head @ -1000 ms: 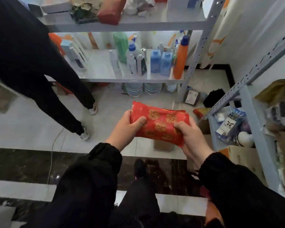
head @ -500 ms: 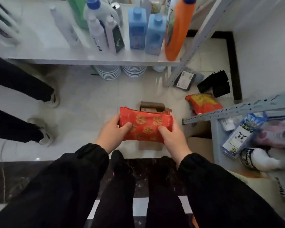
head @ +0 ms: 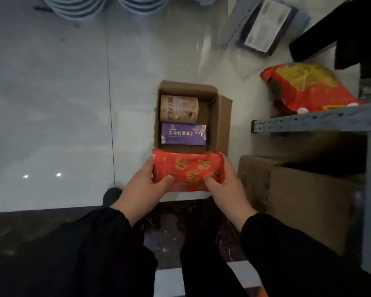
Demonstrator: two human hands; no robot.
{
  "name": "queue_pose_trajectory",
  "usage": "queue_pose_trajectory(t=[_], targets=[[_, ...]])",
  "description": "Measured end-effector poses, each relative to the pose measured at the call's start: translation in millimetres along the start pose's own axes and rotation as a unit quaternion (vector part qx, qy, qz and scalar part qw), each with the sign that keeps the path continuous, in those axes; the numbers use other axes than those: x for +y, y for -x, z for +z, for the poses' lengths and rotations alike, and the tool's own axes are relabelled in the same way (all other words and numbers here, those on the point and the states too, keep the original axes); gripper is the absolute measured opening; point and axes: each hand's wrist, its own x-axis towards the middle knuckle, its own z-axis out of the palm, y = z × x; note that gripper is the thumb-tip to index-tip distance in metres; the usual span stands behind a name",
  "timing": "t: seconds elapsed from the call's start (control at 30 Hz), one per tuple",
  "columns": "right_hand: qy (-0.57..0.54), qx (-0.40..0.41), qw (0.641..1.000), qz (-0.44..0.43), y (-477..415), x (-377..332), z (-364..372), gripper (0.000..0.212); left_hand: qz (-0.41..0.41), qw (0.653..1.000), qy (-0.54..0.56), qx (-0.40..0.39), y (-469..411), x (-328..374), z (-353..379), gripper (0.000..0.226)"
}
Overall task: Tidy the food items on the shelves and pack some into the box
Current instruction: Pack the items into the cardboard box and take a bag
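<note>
A red food packet [head: 189,168] with gold round patterns is held by both ends over the near edge of an open cardboard box [head: 222,121] on the floor. My left hand [head: 144,185] grips its left end, thumb on top. My right hand [head: 225,181] grips its right end the same way. Inside the box lie a beige tin [head: 178,108] on its side and a purple carton [head: 184,133] nearer to me. The box's right part holds nothing visible.
A red and yellow bag [head: 304,86] lies on the floor at the right, behind a grey metal shelf rail [head: 317,122]. A bigger cardboard box [head: 304,200] stands under that shelf. Stacked bowls [head: 77,5] and a flat packet [head: 263,28] sit at the far edge.
The view has tilted down and closer to the floor. Both hands have lowered the red packet to the box's near edge, and the box's inside has come into sight.
</note>
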Motion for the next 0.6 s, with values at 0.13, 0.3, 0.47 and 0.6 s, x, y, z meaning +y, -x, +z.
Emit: queue_pose_trajectory(t=[0.13, 0.3, 0.47, 0.6], targets=[[0.017, 0.019, 1.000, -0.016, -59.5, 43.5, 17.0, 0.067, 0.025, 0.999, -0.030, 0.019, -57.7, -38.0, 25.6, 0.065], [0.047, 0.005, 0.997, -0.062, -107.5, 75.6, 33.3, 0.086, 0.020, 0.994, -0.103, 0.022, -97.5, -56.0, 44.1, 0.104], [0.157, -0.003, 0.984, -0.087, -131.8, 91.0, 38.0, 0.065, 0.038, 0.979, -0.199, -0.027, -126.0, -64.9, 59.8, 0.105], [0.229, -0.001, 0.969, -0.097, -138.6, 100.5, 47.1, 0.069, 0.061, 0.957, -0.281, -0.029, -138.2, -71.6, 66.7, 0.103]])
